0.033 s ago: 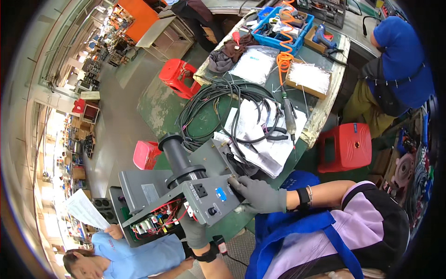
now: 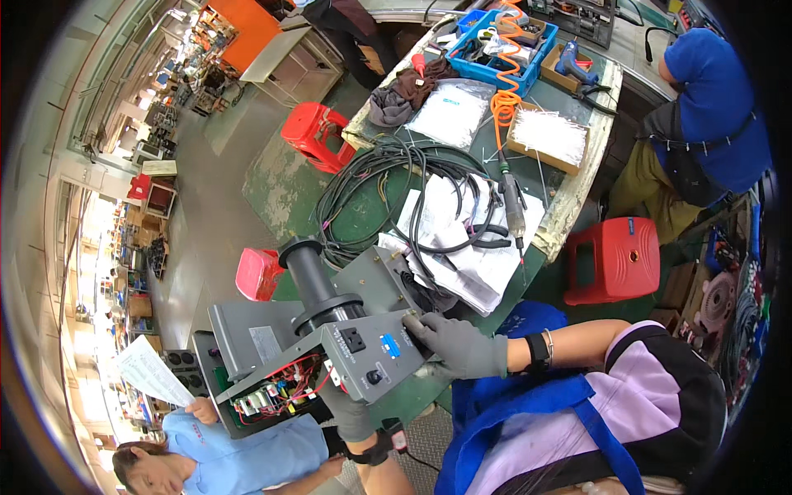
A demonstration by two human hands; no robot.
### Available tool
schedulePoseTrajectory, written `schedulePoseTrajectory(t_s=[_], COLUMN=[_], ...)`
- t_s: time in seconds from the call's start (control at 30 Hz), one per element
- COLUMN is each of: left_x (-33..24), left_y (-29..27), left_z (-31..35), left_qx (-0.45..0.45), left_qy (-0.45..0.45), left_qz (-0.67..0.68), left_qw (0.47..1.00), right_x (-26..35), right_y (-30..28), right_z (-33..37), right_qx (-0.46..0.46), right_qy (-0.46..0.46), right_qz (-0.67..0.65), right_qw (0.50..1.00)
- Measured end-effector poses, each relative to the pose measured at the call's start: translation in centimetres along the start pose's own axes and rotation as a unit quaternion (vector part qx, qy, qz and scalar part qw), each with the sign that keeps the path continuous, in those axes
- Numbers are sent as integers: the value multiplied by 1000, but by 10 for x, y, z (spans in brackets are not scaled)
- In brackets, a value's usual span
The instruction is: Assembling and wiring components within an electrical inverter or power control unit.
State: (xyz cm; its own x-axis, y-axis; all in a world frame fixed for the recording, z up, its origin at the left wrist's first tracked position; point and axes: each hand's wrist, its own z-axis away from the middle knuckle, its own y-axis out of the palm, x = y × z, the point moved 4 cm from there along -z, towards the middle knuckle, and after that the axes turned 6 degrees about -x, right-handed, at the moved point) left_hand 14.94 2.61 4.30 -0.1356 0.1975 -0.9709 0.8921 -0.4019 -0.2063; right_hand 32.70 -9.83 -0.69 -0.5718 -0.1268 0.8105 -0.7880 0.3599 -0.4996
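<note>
A grey metal equipment housing (image 2: 367,351) sits tilted at the near side of the green table. Its front panel carries a black socket, a blue connector and a dark knob. Wires and circuit boards (image 2: 268,404) show through its open side, and a black flanged cylinder (image 2: 318,280) stands up from it. My right hand (image 2: 462,342), in a grey glove, grips the panel's right edge with the thumb on its face. Below the panel, beside the exposed wiring, is my gloved left hand (image 2: 346,412); its fingers are hidden behind the panel.
Coiled black cables (image 2: 363,206) and white papers (image 2: 454,264) lie behind the housing. A screwdriver (image 2: 513,206) hangs on an orange coiled hose. Farther back are a blue crate (image 2: 499,78) and a box of white sticks (image 2: 549,136). Red stools (image 2: 615,260) and a paper-holding person (image 2: 239,462) stand nearby.
My left hand has shifted very slightly to the right below the panel. My right hand keeps its place on the housing.
</note>
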Motion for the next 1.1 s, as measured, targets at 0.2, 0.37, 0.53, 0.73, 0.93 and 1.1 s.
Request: schedulePoseTrajectory(t_s=[0.2, 0.37, 0.53, 0.73, 0.93, 1.1], left_x=[17, 30, 22, -25, 5, 39], left_y=[9, -18, 8, 45, 42, 27], left_z=[21, 37, 78, 79, 92, 94], left_qx=[-67, 122, -92, -250, -104, -162], left_qy=[-6, -100, -16, -33, -132, -126], left_qz=[-242, 405, -257, -181, -189, -128], left_qw=[968, 900, 962, 950, 968, 970], right_x=[-7, -2, -56, -248, -296, -308], right_y=[1, -1, -47, -147, -152, -159], right_z=[-3, -7, -30, -41, -33, -24], right_qx=[11, 91, 146, -76, -129, -228], right_qy=[-10, 11, 55, 423, 534, 485], right_qz=[-16, -62, -114, 309, 191, 78], right_qw=[1000, 994, 981, 848, 813, 841])
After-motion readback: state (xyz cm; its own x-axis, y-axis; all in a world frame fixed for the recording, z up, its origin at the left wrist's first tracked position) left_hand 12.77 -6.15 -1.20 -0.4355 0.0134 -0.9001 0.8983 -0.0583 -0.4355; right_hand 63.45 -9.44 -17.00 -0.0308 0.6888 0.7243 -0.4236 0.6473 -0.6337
